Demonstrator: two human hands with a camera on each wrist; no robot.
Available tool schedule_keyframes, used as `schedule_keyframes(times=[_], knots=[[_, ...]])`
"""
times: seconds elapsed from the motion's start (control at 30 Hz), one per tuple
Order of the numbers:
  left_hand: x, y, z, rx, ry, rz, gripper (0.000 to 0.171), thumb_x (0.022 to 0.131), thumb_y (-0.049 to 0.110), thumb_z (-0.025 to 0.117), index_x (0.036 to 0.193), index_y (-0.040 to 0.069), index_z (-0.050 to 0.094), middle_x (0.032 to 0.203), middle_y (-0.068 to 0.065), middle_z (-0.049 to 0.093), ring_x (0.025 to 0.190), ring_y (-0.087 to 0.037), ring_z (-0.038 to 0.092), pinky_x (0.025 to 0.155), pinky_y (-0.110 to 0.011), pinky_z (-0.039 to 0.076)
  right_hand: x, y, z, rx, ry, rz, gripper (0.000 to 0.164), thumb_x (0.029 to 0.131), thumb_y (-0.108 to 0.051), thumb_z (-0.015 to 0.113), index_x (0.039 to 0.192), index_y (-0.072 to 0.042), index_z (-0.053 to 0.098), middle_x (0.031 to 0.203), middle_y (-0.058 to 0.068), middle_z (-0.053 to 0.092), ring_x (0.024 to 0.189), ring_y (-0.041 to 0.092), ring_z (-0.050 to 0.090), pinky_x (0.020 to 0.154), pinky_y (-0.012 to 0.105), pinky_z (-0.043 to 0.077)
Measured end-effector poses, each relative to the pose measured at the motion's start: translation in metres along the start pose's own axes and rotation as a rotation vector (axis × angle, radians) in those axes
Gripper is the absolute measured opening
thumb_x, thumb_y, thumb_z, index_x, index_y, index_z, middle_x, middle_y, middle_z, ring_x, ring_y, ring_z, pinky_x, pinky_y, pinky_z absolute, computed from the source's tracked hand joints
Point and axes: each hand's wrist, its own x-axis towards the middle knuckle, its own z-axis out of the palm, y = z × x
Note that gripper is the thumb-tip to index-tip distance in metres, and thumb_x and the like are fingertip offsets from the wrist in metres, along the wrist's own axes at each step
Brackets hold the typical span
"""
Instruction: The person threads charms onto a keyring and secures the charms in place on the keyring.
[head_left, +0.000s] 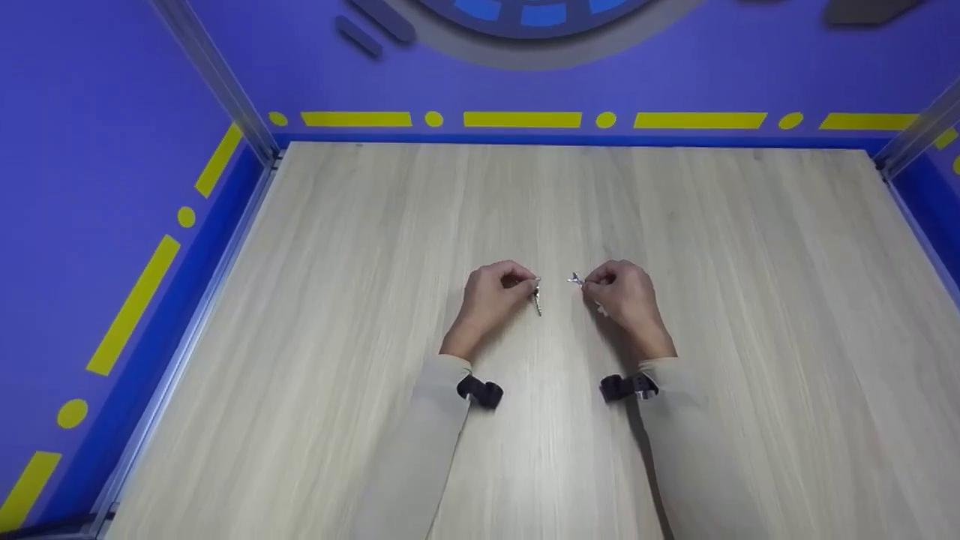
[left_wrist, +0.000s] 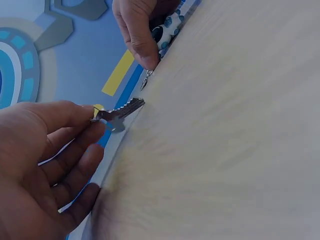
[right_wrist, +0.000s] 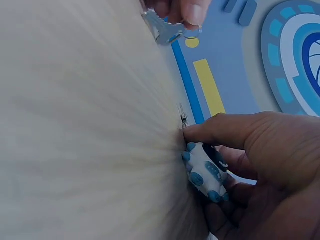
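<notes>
Between thumb and forefinger my left hand (head_left: 491, 304) pinches a small ring (right_wrist: 193, 34) that carries silver keys (left_wrist: 127, 109). The keys hang below the fingertips in the head view and point toward the other hand in the left wrist view. Across a small gap, my right hand (head_left: 628, 300) pinches a keychain near its metal clasp (right_wrist: 183, 117), which sticks out past the fingertips. A white and blue figurine (right_wrist: 205, 172) on the keychain hangs under the right fingers and is mostly hidden by the hand in the head view. Clasp and keys are apart.
Both hands are over the middle of a light wooden table (head_left: 360, 225). Blue panels (head_left: 525, 90) with yellow marks stand behind it and at both sides, joined by metal posts (head_left: 225, 82). A black strap (head_left: 480, 391) sits on each wrist.
</notes>
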Motion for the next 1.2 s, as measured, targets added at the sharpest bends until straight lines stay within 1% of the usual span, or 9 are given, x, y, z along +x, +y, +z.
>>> schedule_keyframes(times=[0.17,0.37,0.5,0.6,0.67,0.73,0.93,1.07,1.2], knots=[[-0.002,0.003,0.002,-0.081,-0.002,-0.012,0.005,0.097,0.013,0.078,0.096,0.008,0.078,0.085,0.005,0.071,0.077,-0.007,0.061,0.073,-0.023,0.05,0.0,0.002,-0.003,0.003,-0.009,-0.038,0.008,0.088,0.001,0.071,0.082,-0.004,0.07,0.078,0.007,0.066,0.061,0.013,0.055,0.053,0.023,0.042],[-0.005,0.003,0.005,-0.322,-0.021,-0.098,0.006,0.097,0.008,0.072,0.093,0.004,0.071,0.075,-0.001,0.066,0.062,-0.013,0.062,0.057,-0.025,0.054,-0.003,0.01,-0.008,0.088,-0.037,-0.06,0.004,0.088,-0.003,0.069,0.087,-0.006,0.066,0.083,0.006,0.064,0.071,0.018,0.056,0.058,0.024,0.044],[-0.008,0.004,0.009,-0.494,-0.037,-0.17,0.007,0.098,0.004,0.068,0.09,0.003,0.07,0.076,-0.009,0.068,0.062,-0.018,0.066,0.06,-0.03,0.058,-0.003,0.017,-0.009,0.271,-0.021,-0.032,0.005,0.091,-0.005,0.068,0.091,-0.005,0.064,0.09,0.007,0.063,0.083,0.021,0.057,0.069,0.025,0.045],[-0.009,0.005,0.011,-0.606,-0.045,-0.219,0.008,0.098,0.001,0.067,0.091,0.001,0.07,0.079,-0.011,0.071,0.065,-0.019,0.069,0.064,-0.032,0.061,-0.003,0.021,-0.008,0.443,-0.016,-0.008,0.005,0.092,-0.005,0.066,0.09,-0.01,0.066,0.092,0.007,0.065,0.089,0.021,0.058,0.077,0.026,0.046],[-0.01,0.007,0.013,-0.66,-0.05,-0.238,0.008,0.098,0.0,0.066,0.092,-0.001,0.071,0.08,-0.01,0.072,0.067,-0.019,0.071,0.067,-0.033,0.063,-0.002,0.022,-0.007,0.54,-0.024,0.003,0.01,0.092,-0.005,0.065,0.088,-0.013,0.067,0.092,0.006,0.066,0.089,0.02,0.059,0.078,0.026,0.048],[-0.01,0.01,0.014,-0.697,-0.06,-0.251,0.008,0.098,-0.002,0.066,0.094,-0.004,0.072,0.081,-0.01,0.073,0.068,-0.018,0.072,0.07,-0.033,0.063,-0.003,0.022,-0.005,0.618,-0.043,0.006,0.012,0.092,-0.004,0.063,0.088,-0.014,0.068,0.09,0.005,0.066,0.086,0.019,0.059,0.076,0.026,0.049],[-0.012,0.015,0.018,-0.749,-0.101,-0.266,0.006,0.097,-0.006,0.069,0.098,-0.008,0.074,0.086,-0.014,0.077,0.071,-0.018,0.075,0.071,-0.033,0.063,-0.005,0.016,0.002,0.833,-0.124,-0.012,0.01,0.088,0.005,0.06,0.092,-0.002,0.065,0.088,0.006,0.065,0.08,0.016,0.06,0.069,0.023,0.05],[-0.012,0.016,0.02,-0.78,-0.12,-0.234,0.008,0.095,-0.011,0.07,0.102,-0.012,0.074,0.09,-0.017,0.077,0.073,-0.018,0.075,0.075,-0.036,0.064,-0.007,0.012,0.007,0.888,-0.156,-0.042,0.013,0.088,0.008,0.06,0.091,-0.003,0.065,0.09,0.006,0.065,0.08,0.016,0.059,0.068,0.022,0.049],[-0.013,0.016,0.021,-0.779,-0.147,-0.179,0.011,0.094,-0.015,0.069,0.104,-0.015,0.072,0.092,-0.017,0.076,0.074,-0.018,0.074,0.078,-0.036,0.063,-0.008,0.009,0.009,0.934,-0.17,-0.101,0.014,0.088,0.012,0.061,0.089,-0.002,0.065,0.103,0.011,0.065,0.094,0.02,0.061,0.076,0.023,0.052]])
